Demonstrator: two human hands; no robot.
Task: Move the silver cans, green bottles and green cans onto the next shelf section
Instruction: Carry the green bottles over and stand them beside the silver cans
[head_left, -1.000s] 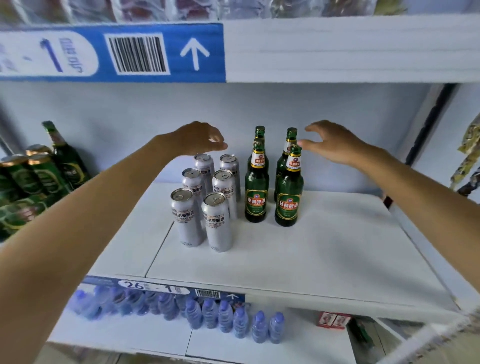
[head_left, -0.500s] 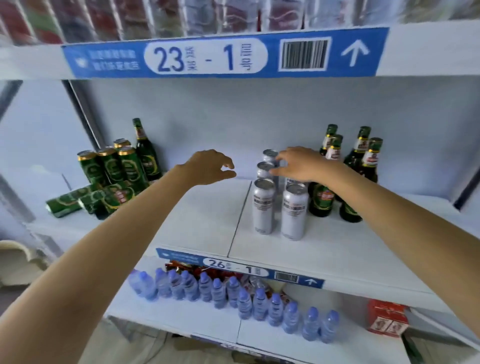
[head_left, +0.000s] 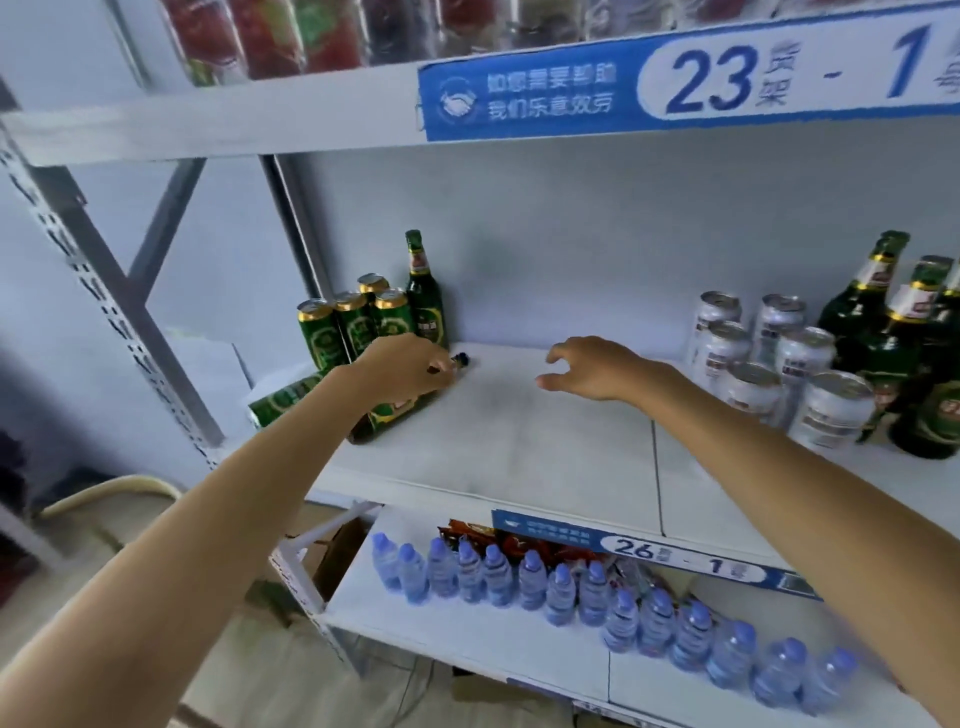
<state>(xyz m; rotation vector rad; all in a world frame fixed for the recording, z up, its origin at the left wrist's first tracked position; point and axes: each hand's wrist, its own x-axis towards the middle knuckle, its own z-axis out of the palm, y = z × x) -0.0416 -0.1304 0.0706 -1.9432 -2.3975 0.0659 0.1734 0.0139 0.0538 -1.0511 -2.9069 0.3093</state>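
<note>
At the shelf's (head_left: 519, 441) left end my left hand (head_left: 402, 366) had swung over from the silver cans (head_left: 774, 364) and gripped a fallen green bottle's (head_left: 395, 410) neck. My right hand (head_left: 592, 366) hung open, empty; green cans (head_left: 353, 325) remained unmoved.

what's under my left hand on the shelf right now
A green bottle lying on its side; the left hand grips its neck, the cap poking out past the fingers. A toppled green can lies beside it. The hand covers the neck itself.
</note>
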